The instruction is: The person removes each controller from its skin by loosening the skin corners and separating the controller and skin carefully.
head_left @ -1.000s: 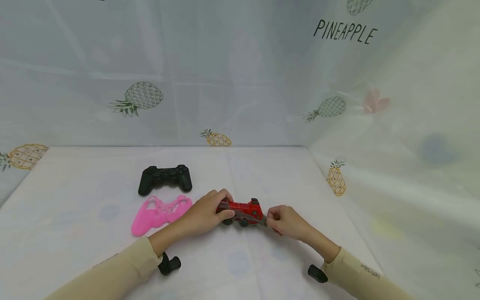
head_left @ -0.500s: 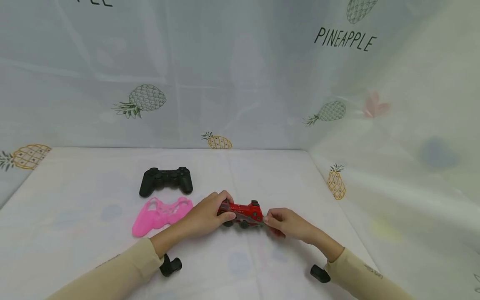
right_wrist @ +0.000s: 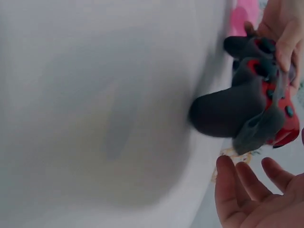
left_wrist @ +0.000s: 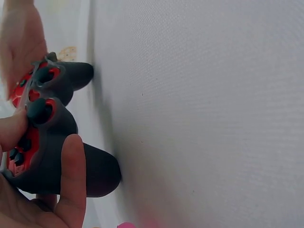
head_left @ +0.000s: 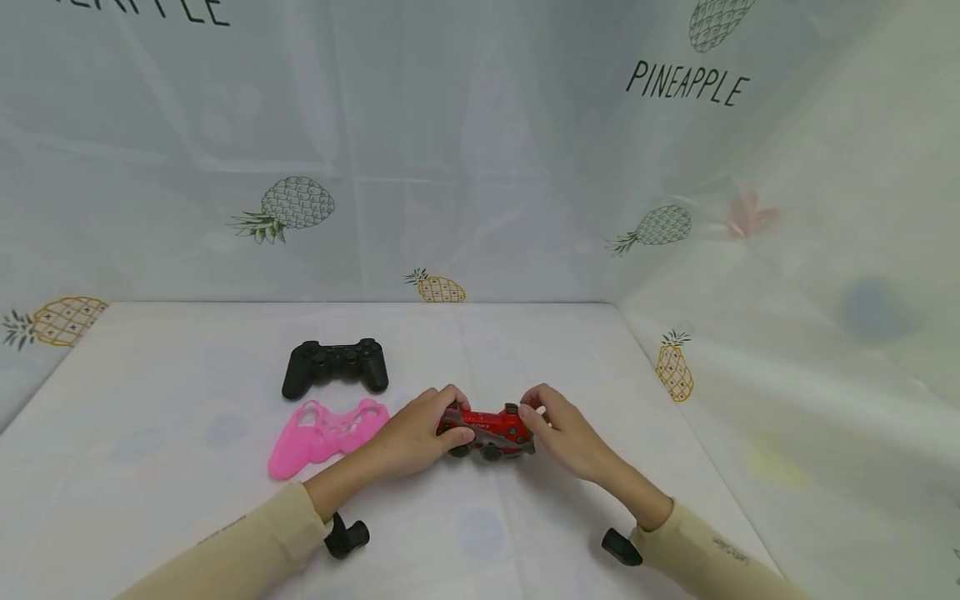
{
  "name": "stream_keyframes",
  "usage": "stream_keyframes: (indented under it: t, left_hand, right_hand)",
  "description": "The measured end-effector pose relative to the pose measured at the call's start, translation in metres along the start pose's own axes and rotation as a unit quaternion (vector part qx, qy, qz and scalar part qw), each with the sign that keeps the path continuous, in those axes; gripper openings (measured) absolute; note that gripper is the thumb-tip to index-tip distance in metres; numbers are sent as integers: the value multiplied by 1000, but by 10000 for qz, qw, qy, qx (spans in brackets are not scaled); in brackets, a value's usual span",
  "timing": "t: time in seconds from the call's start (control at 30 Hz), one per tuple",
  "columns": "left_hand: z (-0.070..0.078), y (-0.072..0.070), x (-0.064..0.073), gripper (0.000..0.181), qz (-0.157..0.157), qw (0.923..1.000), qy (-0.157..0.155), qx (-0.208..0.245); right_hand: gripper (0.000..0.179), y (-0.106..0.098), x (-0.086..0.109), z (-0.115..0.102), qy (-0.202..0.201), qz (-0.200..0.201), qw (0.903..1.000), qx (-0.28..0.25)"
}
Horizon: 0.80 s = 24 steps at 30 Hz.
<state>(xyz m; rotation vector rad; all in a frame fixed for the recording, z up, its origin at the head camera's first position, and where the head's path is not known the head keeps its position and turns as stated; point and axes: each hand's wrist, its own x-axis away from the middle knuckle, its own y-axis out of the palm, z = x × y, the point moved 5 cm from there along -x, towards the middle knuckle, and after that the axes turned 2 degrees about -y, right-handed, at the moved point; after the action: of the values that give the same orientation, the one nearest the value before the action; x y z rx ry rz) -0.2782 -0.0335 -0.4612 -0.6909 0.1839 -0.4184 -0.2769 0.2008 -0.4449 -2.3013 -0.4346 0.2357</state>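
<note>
My left hand (head_left: 416, 429) grips the left end of a red game controller (head_left: 513, 423), thumb across its face. A dark grey silicone cover (left_wrist: 100, 168) wraps the controller's handles. At the right end, a loose flap of the cover (right_wrist: 260, 129) sticks out in the right wrist view, leaving red shell bare. My right hand (head_left: 566, 433) is beside that end, its fingers (right_wrist: 228, 183) spread and apart from the controller in the right wrist view. The left wrist view shows the thumbsticks standing through the cover's openings.
A black game controller (head_left: 334, 367) lies at the back left of the white-covered table (head_left: 480, 550). In front of it lies a pink silicone controller cover (head_left: 326, 437), close to my left forearm. A pineapple-print sheet (head_left: 480, 167) hangs behind and along the right side.
My right hand has let go of the cover's edge at the controller's right end and moved up, its fingers opening. The left hand keeps its grip.
</note>
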Motion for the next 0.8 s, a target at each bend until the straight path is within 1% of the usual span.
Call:
stream_keyframes:
  t: [0.13, 0.2, 0.3, 0.4, 0.53, 0.63, 0.7, 0.8]
  left_hand:
    - [1, 0, 0, 28, 22, 10000, 69, 28]
    - [0, 0, 0, 28, 15, 10000, 75, 33]
    - [0, 0, 1, 28, -15, 10000, 70, -7]
    - [-1, 1, 2, 28, -17, 10000, 70, 17]
    - [-3, 1, 2, 27, 0, 9999, 69, 112]
    - [-6, 3, 1, 28, -14, 9998, 120, 136]
    - [-9, 3, 1, 29, -33, 9997, 179, 141]
    - [-13, 3, 1, 30, -77, 9994, 319, 72]
  right_hand:
    - [46, 9, -3, -15, -259, 113, 9992, -288]
    - [48, 15, -4, -22, -365, 170, 9986, -338]
    - [48, 25, -5, -29, -510, 264, 9979, -298]
    - [45, 33, -6, -34, -643, 342, 9969, -285]
    - [38, 37, -6, -36, -700, 507, 9956, -348]
    - [34, 37, -5, -33, -675, 572, 9954, -356]
    - [31, 37, -3, -30, -643, 546, 9958, -366]
    - [27, 38, -1, -25, -539, 385, 9968, -455]
